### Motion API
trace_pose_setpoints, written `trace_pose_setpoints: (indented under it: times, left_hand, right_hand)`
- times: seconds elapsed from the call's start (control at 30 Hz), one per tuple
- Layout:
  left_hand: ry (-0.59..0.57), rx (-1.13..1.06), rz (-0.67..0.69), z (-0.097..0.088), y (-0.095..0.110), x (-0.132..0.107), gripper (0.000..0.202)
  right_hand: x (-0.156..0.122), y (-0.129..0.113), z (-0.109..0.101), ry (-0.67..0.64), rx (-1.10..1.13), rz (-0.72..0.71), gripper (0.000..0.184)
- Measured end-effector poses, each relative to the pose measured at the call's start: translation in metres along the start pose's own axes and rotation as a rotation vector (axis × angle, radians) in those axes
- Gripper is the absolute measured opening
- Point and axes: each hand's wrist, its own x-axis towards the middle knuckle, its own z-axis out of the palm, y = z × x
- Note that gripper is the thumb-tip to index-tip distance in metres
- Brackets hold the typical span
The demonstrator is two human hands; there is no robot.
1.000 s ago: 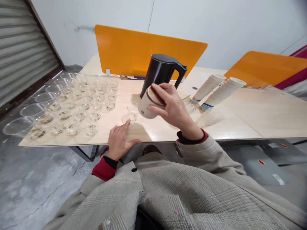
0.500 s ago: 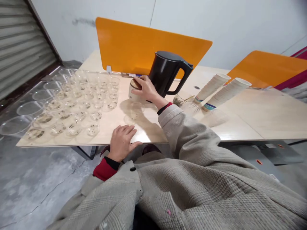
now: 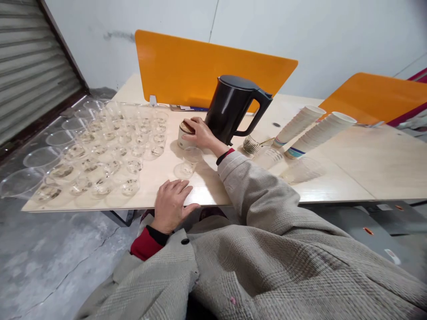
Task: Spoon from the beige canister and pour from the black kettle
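My right hand (image 3: 202, 133) curls over the brown top of a small white jar (image 3: 183, 141), gripping it beside the black kettle (image 3: 228, 106). Part of the jar is hidden behind the fingers. Just in front of it, a clear plastic cup (image 3: 188, 165) stands alone on the table. My left hand (image 3: 173, 202) lies palm down at the table's front edge, fingers stretched and thumb apart, holding nothing. To the left, several rows of clear plastic cups (image 3: 100, 151) have dark bits, like dry leaves, at their bottoms.
Two leaning stacks of paper cups (image 3: 322, 135) lie on the right, near clear cups (image 3: 303, 171) on their sides. A small glass with dark green bits (image 3: 250, 144) is by the kettle. Orange dividers (image 3: 207, 73) rise behind the wooden table (image 3: 360, 164).
The view has tilted a little. My right hand and the jar sit slightly nearer to me against the kettle. The left hand stays about where it was.
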Motion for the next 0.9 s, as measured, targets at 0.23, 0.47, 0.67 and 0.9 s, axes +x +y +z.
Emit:
trace_pose_setpoints:
  times: [0.23,0.47,0.67,0.9]
  left_hand:
    - [0.005,-0.004,-0.005,-0.001,-0.001,0.0,0.045]
    - [0.009,0.015,0.005,-0.001,-0.002,0.0,0.047]
    - [0.014,0.021,-0.001,-0.002,-0.002,0.002,0.043]
    - [0.039,0.002,-0.004,-0.001,-0.002,0.003,0.041]
  right_hand:
    - [-0.006,-0.009,-0.011,-0.003,-0.016,0.077,0.084]
    - [-0.061,-0.011,-0.083,0.57,0.003,-0.031,0.062]
    - [-0.069,0.046,-0.135,0.845,-0.042,0.18,0.069]
    - [-0.044,0.094,-0.109,0.869,0.092,0.352,0.065]
